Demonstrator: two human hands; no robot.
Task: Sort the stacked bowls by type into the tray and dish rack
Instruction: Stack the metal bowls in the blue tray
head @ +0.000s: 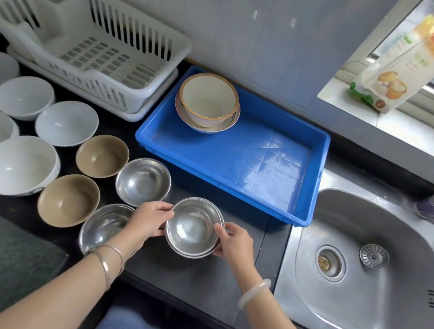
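A single head-worn wide-angle view looks steeply down, close over the black counter (189,281) and sink (357,314).

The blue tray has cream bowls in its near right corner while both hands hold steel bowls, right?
Wrong corner: the head view shows the cream bowls in the far left corner of the blue tray. The left hand and right hand hold the steel bowls.

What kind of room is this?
Most likely a kitchen. There's a steel sink with a drain, a white dish rack, and many bowls laid out on the dark counter. The left hand and right hand hold stacked steel bowls.
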